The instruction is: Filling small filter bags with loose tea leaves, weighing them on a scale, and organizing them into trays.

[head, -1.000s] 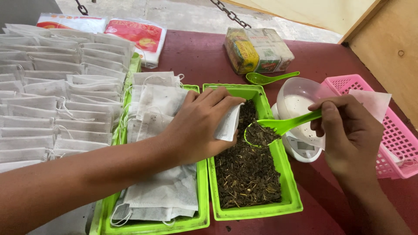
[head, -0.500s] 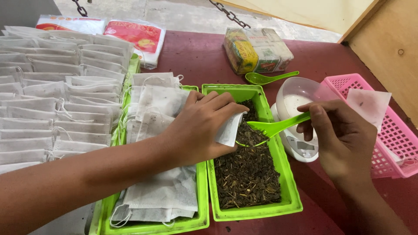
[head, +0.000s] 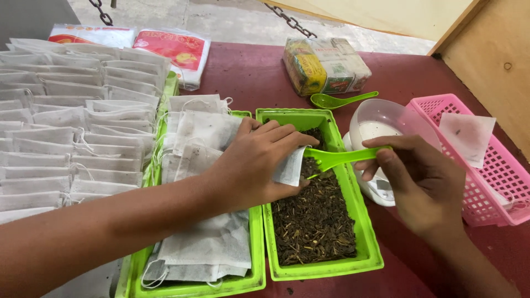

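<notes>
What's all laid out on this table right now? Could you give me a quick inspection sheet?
Surface: dark red table.
Job's things: green tray of loose tea leaves; small white filter bag; green spoon, its bowl tipped at the bag's mouth.
Clutter: green tray of empty bags, rows of white bags, spare green spoon, wrapped packets, clear bowl on a small scale, pink basket.
Hands: left hand holds the bag; right hand holds the spoon.
Cables: nothing seen; a chain hangs behind.
Surroundings: concrete floor, wooden panel.
</notes>
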